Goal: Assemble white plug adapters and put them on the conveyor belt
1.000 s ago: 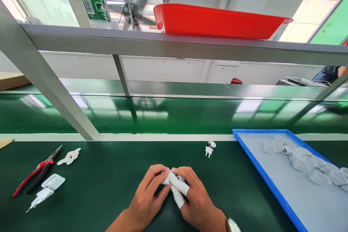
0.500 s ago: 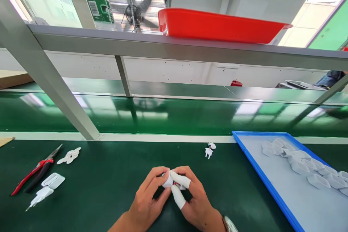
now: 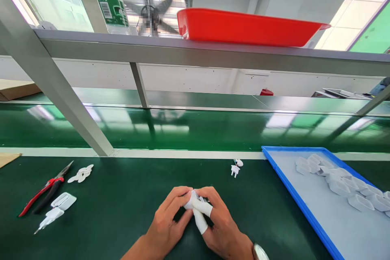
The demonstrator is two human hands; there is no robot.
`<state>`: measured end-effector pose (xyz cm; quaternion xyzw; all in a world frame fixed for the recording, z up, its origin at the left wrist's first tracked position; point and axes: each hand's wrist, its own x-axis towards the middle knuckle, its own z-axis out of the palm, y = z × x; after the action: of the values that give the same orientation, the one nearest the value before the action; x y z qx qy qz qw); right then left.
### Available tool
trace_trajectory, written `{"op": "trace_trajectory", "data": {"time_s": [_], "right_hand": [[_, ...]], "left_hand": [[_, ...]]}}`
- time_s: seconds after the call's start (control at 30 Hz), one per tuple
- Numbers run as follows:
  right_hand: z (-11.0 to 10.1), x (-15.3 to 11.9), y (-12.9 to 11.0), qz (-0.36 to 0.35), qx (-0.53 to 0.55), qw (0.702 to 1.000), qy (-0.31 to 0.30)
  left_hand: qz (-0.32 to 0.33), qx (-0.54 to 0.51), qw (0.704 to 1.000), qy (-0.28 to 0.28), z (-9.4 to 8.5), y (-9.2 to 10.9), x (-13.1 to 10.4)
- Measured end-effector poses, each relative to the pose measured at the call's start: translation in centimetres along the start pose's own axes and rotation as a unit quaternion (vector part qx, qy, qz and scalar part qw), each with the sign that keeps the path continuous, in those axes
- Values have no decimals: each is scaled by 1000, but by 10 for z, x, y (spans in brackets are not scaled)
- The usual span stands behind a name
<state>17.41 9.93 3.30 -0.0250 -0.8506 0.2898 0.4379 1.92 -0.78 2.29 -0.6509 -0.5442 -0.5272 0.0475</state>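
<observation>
1. While I watch from a distance through the head camera, both hands meet at the lower centre of the frame, above the dark green desk (image 3: pixel 131 195).
2. The small white part (image 3: pixel 189 204) is between them, mostly hidden by the fingers, so I cannot tell its full shape.
3. My left hand (image 3: pixel 166 223) pinches its left side, thumb below and fingertips above, with hardly any gap. My right hand (image 3: pixel 219 225), two of its fingers in white covers, closes on the right side; those covered tips nearly meet.
4. I judge the step in hand to be close two-handed fitting or adjusting of this part. As I read it, the next move calls for a steady left hold, with light, precise pressure from the covered fingers.
5. At the lower left lie the red-and-black needle-nose pliers (image 3: pixel 53 190), a lobed white piece (image 3: pixel 81 174) and white shell-like pieces (image 3: pixel 63 201), all apart from the hands.
6. Small white pieces (image 3: pixel 235 170) lie right of centre; at the lower right, the blue-rimmed tray (image 3: pixel 299 199) carries white cup-like parts (image 3: pixel 339 187).
</observation>
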Motion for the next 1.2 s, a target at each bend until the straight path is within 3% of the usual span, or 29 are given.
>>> {"op": "trace_trajectory", "data": {"time_s": [0.13, 0.3, 0.37, 0.5, 0.6, 0.67, 0.73, 0.77, 0.9, 0.97, 1.03, 1.1, 1.2], "right_hand": [[2, -4, 2, 32, 43, 998, 33], [6, -7, 10, 172, 139, 973, 64], [6, -5, 11, 243, 229, 942, 44], [7, 0, 11, 353, 408, 841, 32], [9, 0, 10, 402, 488, 774, 38], [12, -1, 11, 430, 500, 751, 41], [15, -2, 13, 441, 469, 764, 35], [17, -3, 14, 434, 436, 788, 28], [18, -6, 16, 315, 185, 931, 5], [16, -9, 15, 218, 58, 974, -10], [16, -12, 13, 124, -40, 991, -38], [16, -14, 13, 51, -124, 989, -65], [16, -13, 18, 13, -214, 975, -51]], "left_hand": [[-25, -9, 1000, -9, 0, 1, 0], [-65, -37, 997, 6, 3, -2, 1], [-56, -33, 998, 12, 4, -1, 3], [1, -3, 1000, 24, 3, 2, 7], [27, -4, 999, 23, 1, 2, 6], [31, -4, 999, 13, 0, -1, 4], [20, 5, 1000, 3, -2, -6, 1], [10, 13, 1000, -4, -3, -9, 0], [-27, 54, 997, -50, -4, -19, -1], [-33, 72, 994, -75, -3, -21, -3], [-35, 78, 992, -97, -1, -20, -7], [-43, 71, 990, -116, 0, -21, -10], [-94, 71, 981, -155, 3, -30, 2]]}}
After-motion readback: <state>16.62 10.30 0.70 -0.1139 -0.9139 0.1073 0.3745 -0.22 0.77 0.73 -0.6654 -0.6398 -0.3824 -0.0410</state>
